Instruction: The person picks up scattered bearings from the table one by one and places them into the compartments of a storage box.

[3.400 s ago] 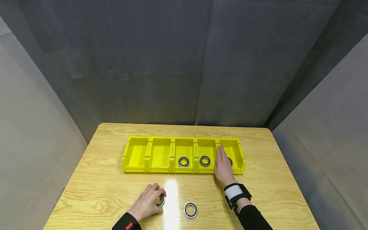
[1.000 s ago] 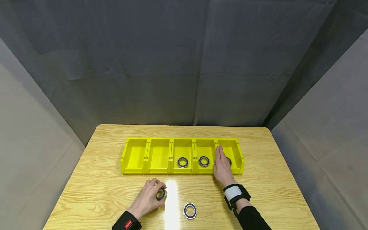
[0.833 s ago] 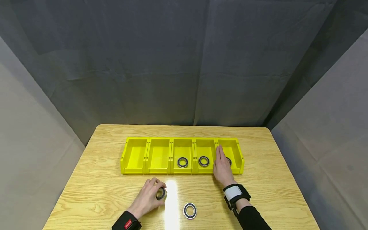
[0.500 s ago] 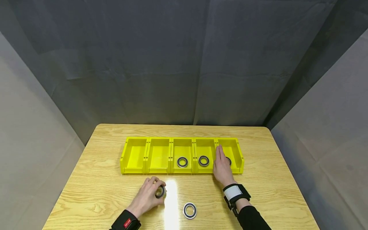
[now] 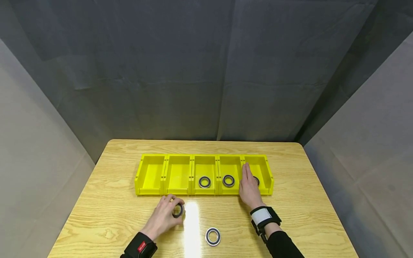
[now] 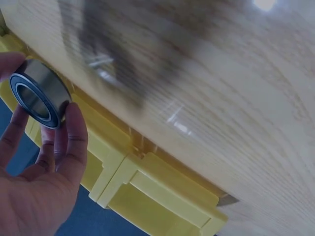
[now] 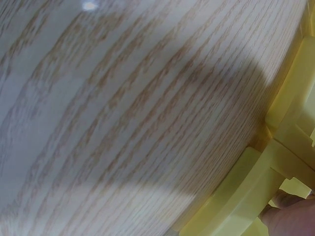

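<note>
My left hand [image 5: 162, 216] holds a ball bearing [image 6: 48, 82] by its outer rim, between thumb and fingertips, over the table in front of the yellow bins [image 5: 151, 191]. In the left wrist view the bearing stands tilted, its dark seal and bore showing. With fingers straight and together, my right hand [image 5: 250, 190] rests at the divider between the two rightmost bins. It partly covers a bearing [image 5: 257, 181] in the rightmost bin. Another bearing [image 5: 224, 181] lies in the bin beside it, and one more [image 5: 200, 182] in the middle bin. A loose bearing [image 5: 208, 236] lies flat on the table between my hands.
The bins stand joined in one row across the wooden table [image 5: 96, 215], their low fronts facing me. Dark cloth [image 5: 161, 71] hangs behind the table, and pale grey panels [image 5: 38, 143] flank both sides.
My left hand has raised the bearing and carried it slightly forward, toward the bins, drifting a little left just now. The right hand stays at the divider.
</note>
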Motion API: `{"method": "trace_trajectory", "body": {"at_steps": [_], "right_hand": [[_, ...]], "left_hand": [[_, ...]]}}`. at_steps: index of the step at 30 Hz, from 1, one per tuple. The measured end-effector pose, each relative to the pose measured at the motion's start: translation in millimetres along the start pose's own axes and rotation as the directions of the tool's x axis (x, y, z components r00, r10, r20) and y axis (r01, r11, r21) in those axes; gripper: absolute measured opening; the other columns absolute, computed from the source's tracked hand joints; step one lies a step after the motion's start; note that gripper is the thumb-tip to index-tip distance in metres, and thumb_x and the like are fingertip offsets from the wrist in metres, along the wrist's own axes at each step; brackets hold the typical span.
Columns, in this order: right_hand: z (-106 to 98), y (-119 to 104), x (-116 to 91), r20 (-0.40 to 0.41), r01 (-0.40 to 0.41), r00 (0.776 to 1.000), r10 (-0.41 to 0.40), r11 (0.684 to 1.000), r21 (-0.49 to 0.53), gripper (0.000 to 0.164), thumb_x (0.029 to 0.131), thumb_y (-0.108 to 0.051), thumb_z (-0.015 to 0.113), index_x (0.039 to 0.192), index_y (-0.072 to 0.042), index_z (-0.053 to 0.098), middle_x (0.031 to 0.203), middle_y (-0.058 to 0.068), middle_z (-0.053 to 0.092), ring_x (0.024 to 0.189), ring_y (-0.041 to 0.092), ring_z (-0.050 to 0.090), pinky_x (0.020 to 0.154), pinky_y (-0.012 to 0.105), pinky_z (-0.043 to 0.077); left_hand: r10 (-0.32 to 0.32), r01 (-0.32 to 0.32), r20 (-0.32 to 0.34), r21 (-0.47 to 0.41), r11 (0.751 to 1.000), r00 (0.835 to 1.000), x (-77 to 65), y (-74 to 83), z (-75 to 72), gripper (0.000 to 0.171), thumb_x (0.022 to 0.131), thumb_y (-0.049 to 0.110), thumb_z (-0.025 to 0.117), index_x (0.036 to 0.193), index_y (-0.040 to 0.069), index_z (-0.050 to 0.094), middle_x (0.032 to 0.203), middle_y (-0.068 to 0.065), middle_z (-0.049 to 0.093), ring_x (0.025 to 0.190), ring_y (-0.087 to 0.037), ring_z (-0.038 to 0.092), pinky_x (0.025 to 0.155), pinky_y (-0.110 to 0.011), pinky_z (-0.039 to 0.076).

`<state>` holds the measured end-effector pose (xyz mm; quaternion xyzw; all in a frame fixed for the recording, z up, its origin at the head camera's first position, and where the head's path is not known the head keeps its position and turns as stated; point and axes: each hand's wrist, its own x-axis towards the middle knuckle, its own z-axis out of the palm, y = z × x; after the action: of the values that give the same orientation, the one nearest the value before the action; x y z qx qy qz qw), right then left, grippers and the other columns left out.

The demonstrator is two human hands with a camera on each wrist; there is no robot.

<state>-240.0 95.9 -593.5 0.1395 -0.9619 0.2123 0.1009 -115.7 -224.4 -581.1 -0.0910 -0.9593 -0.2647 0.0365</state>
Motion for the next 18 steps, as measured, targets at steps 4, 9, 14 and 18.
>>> {"method": "trace_trajectory", "body": {"at_steps": [4, 9, 14, 18], "right_hand": [[-0.2, 0.3, 0.4, -0.005, -0.002, 1.000, 0.002, 1.000, -0.001, 0.062, 0.099, 0.001, 0.053, 0.153, 0.011, 0.026, 0.162, 0.031, 0.024, 0.137, 0.045, 0.047, 0.108, 0.054, 0.047], [-1.0, 0.3, 0.7, 0.013, -0.003, 1.000, 0.003, 1.000, -0.008, 0.062, 0.100, 0.000, 0.051, 0.154, 0.011, 0.024, 0.163, 0.031, 0.021, 0.137, 0.045, 0.046, 0.109, 0.054, 0.047], [-0.7, 1.2, 0.5, 0.016, 0.003, 1.000, -0.002, 1.000, -0.012, 0.062, 0.100, 0.000, 0.051, 0.154, 0.011, 0.024, 0.163, 0.031, 0.021, 0.135, 0.045, 0.048, 0.107, 0.054, 0.048], [-0.8, 1.3, 0.5, 0.019, 0.001, 1.000, -0.001, 1.000, -0.009, 0.062, 0.100, -0.001, 0.051, 0.154, 0.011, 0.023, 0.163, 0.031, 0.020, 0.135, 0.045, 0.048, 0.107, 0.054, 0.048]], "left_hand": [[-0.011, 0.011, -0.004, 0.002, 1.000, 1.000, 3.3, 0.6, -2.7, 0.045, 0.067, 0.017, 0.088, 0.108, 0.018, 0.071, 0.113, -0.008, 0.064, 0.100, -0.025, 0.055, 0.081, -0.041, 0.054], [-0.026, 0.026, -0.006, -0.003, 1.000, 1.000, 7.1, -0.3, -5.7, 0.045, 0.067, 0.016, 0.088, 0.110, 0.017, 0.072, 0.113, -0.008, 0.064, 0.101, -0.026, 0.057, 0.081, -0.040, 0.054], [-0.024, 0.024, -0.016, -0.004, 1.000, 1.000, 7.6, -1.7, -8.5, 0.046, 0.067, 0.015, 0.088, 0.110, 0.015, 0.072, 0.113, -0.009, 0.064, 0.099, -0.025, 0.056, 0.078, -0.039, 0.053], [-0.022, 0.021, -0.026, -0.012, 1.000, 0.999, 7.3, -2.7, -10.0, 0.045, 0.067, 0.013, 0.088, 0.110, 0.015, 0.072, 0.111, -0.008, 0.063, 0.096, -0.024, 0.054, 0.077, -0.038, 0.050]]}}
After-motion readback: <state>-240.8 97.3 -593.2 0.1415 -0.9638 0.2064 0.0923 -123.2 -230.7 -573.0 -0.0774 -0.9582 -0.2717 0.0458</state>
